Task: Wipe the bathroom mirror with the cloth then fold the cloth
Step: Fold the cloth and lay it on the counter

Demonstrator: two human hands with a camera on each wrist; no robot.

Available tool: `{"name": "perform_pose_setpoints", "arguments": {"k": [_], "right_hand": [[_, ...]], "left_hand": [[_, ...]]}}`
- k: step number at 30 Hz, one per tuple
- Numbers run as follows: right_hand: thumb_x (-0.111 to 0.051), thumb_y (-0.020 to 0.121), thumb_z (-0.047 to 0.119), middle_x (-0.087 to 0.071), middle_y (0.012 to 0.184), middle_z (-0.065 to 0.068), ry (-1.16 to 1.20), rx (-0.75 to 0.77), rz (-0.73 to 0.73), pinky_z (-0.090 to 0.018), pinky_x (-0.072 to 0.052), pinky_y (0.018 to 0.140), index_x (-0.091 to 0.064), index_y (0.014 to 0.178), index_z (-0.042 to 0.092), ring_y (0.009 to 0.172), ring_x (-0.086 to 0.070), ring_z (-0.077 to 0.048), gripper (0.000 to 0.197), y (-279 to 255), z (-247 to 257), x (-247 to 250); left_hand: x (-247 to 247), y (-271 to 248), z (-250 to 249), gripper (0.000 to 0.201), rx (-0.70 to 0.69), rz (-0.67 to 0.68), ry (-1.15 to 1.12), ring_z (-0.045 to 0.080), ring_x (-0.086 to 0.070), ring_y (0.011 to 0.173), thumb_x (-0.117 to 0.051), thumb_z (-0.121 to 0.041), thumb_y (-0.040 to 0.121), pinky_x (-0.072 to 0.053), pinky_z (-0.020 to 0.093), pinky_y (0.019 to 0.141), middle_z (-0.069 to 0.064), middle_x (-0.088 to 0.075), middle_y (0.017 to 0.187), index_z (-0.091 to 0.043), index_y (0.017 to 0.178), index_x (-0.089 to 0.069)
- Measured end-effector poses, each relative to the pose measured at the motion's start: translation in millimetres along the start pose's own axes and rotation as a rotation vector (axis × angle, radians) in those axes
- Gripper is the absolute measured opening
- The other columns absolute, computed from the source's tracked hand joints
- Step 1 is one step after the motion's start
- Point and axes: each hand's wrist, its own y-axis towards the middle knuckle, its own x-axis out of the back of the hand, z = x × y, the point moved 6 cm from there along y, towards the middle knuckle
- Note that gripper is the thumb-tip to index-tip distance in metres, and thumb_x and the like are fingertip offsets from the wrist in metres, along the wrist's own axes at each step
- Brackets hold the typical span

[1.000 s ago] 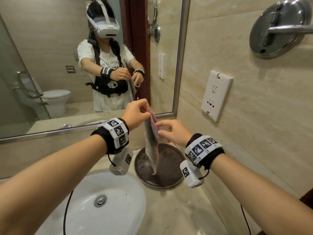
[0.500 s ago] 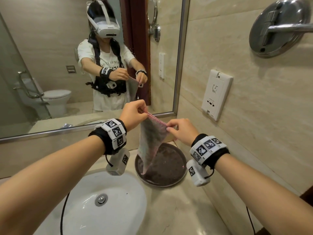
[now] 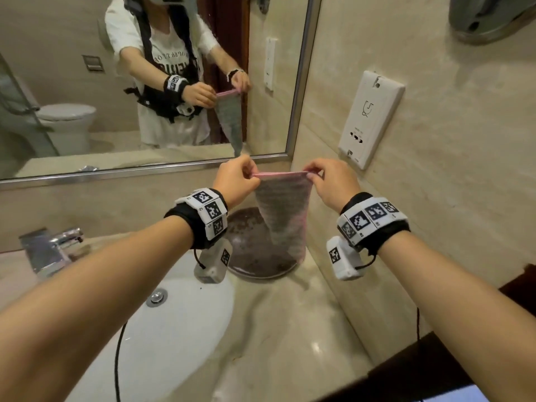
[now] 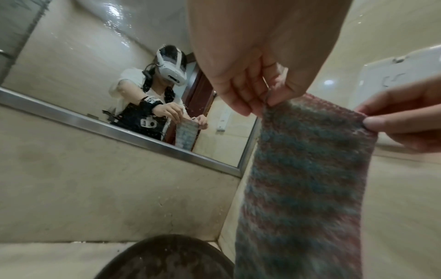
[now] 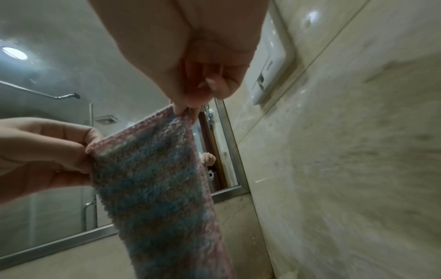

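My cloth [image 4: 307,169] is striped in blue-grey and pink with a pink top edge; the round tray [image 3: 246,227] is dark speckled brown, the counter [image 3: 290,329] beige marble.

Fuzzy knitted cloth [image 3: 282,216], brushed-metal mirror frame [image 3: 145,172], glossy marble counter [image 3: 290,329], shiny chrome tap [image 3: 52,245].

— Can you make out where the cloth [image 3: 282,216] ends?

— No. From the head view its lower end hangs before the dark round tray [image 3: 246,227]; touching or clear of it, I can't tell. Both wrist views cut the cloth off at the bottom edge.

— And the tray?

— Partly hidden behind the cloth and the left wrist's camera.

— That metal fitting [image 3: 490,18] on the wall?

— Cropped by the top edge. The faucet [image 3: 49,248] is smeared with blur.
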Motion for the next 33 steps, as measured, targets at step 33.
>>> {"name": "perform_pose_setpoints", "arguments": {"k": [33], "right_hand": [[-0.061, 0.082, -0.004, -0.058, 0.058, 0.004, 0.330, -0.405, 0.714, -0.011, -0.043, 0.053, -0.065, 0.079, 0.008, 0.050, -0.054, -0.003, 0.013, -306, -83, -160]], "left_hand": [[-133, -284, 79, 0.018, 0.091, 0.968, -0.018, 0.006, -0.056, 0.068, -0.068, -0.005, 0.079, -0.046, 0.016, 0.070, -0.005, -0.060, 0.076, -0.019, 0.072, -0.058]]}}
